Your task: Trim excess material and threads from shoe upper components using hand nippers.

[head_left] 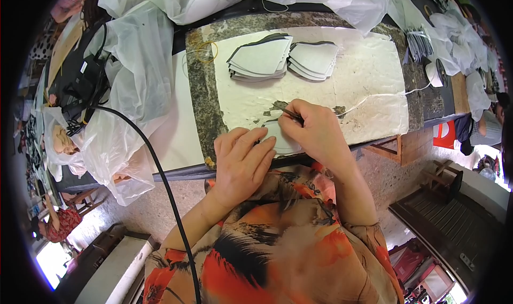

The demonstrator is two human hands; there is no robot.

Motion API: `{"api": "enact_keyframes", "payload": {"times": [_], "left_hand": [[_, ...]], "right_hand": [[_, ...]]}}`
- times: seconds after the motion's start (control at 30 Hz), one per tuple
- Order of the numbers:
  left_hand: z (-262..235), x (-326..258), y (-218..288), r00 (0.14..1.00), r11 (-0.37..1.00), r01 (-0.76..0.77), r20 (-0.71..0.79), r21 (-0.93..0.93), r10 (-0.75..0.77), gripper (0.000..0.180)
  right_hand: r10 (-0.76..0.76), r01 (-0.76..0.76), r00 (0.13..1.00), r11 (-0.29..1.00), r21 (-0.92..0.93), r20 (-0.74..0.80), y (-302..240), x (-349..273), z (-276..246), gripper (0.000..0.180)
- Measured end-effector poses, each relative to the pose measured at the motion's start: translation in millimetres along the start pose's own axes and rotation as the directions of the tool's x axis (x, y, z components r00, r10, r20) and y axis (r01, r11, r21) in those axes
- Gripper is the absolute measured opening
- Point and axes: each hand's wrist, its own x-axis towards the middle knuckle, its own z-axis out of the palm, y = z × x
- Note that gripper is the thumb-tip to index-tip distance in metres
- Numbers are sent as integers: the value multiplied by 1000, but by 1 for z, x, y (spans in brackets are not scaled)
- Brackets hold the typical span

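Observation:
A small white cut piece with a dark edge (283, 138) lies at the near edge of the white work sheet (368, 111). My left hand (241, 162) rests over its left side, fingers stretched out and lying on it. My right hand (316, 130) is closed round a thin dark flat tool (286, 110), held slanting above the piece; its exact kind does not show. Farther off on the sheet are two fanned stacks of similar cut pieces, a left stack (260, 58) and a right stack (313, 61). A white cord (374, 95) runs rightward from beside my right hand.
The sheet lies on a worn, mottled board (200, 95). Clear plastic bags (136, 69) crowd the left and far sides. A black cable (155, 154) hangs across the left front. At right are a white spool (435, 73) and a bundle of dark strips (419, 43).

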Motion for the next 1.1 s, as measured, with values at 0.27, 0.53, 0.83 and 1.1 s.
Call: {"api": "enact_keyframes", "payload": {"times": [0.27, 0.53, 0.83, 1.1], "left_hand": [[2, 9, 1, 999, 1000, 25, 25, 10, -25, 18], [6, 9, 2, 1000, 997, 18, 7, 73, -19, 18], [5, 14, 7, 998, 996, 43, 40, 81, -47, 33], [3, 19, 10, 995, 994, 32, 91, 104, -41, 39]], "right_hand": [[-2, 5, 995, 1000, -24, 96, -1, 3, -7, 22], [-25, 20, 988, 999, 30, 154, 3, 8, -24, 23], [-69, 93, 985, 984, -153, 160, 2, 15, -34, 24], [-74, 104, 987, 970, -219, 141, 4, 21, -35, 25]]}}
